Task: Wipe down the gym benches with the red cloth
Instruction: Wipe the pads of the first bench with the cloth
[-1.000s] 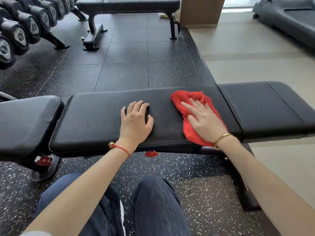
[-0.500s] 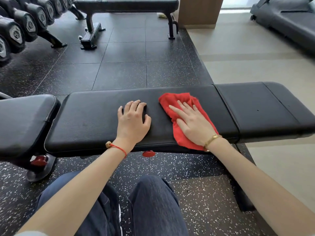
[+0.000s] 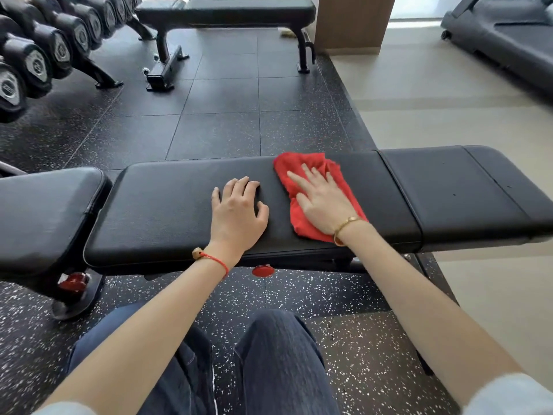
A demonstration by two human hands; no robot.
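A black padded gym bench (image 3: pixel 167 211) runs across the view in front of me. The red cloth (image 3: pixel 302 166) lies on its middle pad. My right hand (image 3: pixel 323 199) presses flat on the cloth, fingers straight and spread toward the far edge. My left hand (image 3: pixel 236 214) rests palm down on the bare pad just left of the cloth, fingers slightly bent. A second black bench (image 3: pixel 227 10) stands farther back.
A dumbbell rack (image 3: pixel 39 58) lines the left side. A wooden pillar (image 3: pixel 353 22) and a treadmill (image 3: pixel 502 40) stand at the back right. Another bench pad (image 3: pixel 42 217) lies at my left. My knees (image 3: pixel 269 354) are just below the bench.
My right hand has slid the red cloth leftward along the pad, toward my left hand and up to the far edge. The left hand has stayed put.
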